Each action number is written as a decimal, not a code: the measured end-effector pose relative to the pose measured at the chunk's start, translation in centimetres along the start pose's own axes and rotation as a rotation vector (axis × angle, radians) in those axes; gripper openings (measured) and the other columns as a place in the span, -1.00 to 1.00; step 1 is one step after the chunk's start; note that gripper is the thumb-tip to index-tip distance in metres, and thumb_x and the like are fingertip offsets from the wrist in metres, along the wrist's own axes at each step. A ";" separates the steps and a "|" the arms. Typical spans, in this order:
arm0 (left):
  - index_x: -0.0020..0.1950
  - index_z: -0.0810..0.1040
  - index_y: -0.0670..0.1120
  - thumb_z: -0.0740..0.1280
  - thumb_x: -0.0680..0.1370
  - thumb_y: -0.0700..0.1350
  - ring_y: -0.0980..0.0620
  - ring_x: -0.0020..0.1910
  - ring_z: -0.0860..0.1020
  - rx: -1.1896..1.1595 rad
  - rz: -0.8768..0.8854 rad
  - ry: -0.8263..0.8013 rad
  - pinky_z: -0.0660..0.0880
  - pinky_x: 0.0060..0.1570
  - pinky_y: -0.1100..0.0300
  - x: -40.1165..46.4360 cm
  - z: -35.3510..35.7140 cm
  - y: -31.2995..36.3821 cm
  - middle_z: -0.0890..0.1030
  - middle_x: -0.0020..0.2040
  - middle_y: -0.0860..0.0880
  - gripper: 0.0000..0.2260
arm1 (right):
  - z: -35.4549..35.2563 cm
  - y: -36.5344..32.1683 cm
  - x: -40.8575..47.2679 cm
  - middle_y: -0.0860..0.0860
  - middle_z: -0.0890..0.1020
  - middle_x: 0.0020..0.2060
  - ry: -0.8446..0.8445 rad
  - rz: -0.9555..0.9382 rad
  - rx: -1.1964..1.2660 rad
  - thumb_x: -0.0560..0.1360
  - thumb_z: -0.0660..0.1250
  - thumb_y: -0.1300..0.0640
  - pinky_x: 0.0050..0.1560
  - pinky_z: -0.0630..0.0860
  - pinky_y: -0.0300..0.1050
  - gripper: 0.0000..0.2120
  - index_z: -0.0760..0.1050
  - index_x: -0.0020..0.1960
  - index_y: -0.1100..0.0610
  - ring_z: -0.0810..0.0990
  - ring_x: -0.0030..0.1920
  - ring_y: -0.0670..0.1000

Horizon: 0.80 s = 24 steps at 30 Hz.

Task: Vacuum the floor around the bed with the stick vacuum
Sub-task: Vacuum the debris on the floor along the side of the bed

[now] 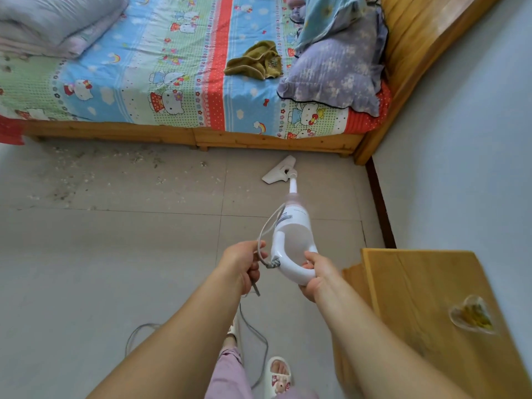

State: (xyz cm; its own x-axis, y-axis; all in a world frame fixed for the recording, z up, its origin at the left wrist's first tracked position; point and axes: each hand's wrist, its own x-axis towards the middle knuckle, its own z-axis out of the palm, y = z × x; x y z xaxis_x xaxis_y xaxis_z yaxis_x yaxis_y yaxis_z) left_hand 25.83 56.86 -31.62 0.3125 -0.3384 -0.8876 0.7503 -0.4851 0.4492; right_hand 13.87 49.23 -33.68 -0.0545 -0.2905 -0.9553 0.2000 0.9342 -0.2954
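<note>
A white stick vacuum slants away from me toward the bed. Its flat floor head lies on the grey tiles close to the wooden bed frame, near the headboard end. My right hand grips the looped handle at the vacuum's near end. My left hand holds the grey power cord just left of the handle. The cord trails down past my feet. Dust and small scraps lie scattered on the floor along the bed to the left.
The bed carries a cartoon-print sheet, a folded quilt, a purple pillow and an olive cloth. A wooden bedside cabinet with a small heart-shaped dish stands at my right against the wall. My slippered feet are below.
</note>
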 end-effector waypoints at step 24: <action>-0.28 0.47 -0.13 0.44 0.45 0.00 0.10 -0.56 0.18 0.383 -0.143 -0.143 0.07 -0.68 0.44 -4.9 8.8 -12.3 0.49 -0.43 -0.06 -0.74 | -18.1 -0.1 -4.1 -0.02 0.41 -0.37 -0.075 0.143 0.126 0.53 0.34 0.17 -0.26 0.58 -0.22 -0.87 0.44 -0.15 0.18 0.41 -0.38 -0.10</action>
State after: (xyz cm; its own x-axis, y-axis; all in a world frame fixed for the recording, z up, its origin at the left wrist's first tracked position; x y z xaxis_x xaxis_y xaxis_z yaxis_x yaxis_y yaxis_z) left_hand 9.93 57.43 -31.92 0.1166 -0.3415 -0.9326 0.5010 -0.7906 0.3521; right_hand -3.62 54.13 -29.83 0.0557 -0.1760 -0.9828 0.3219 0.9349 -0.1492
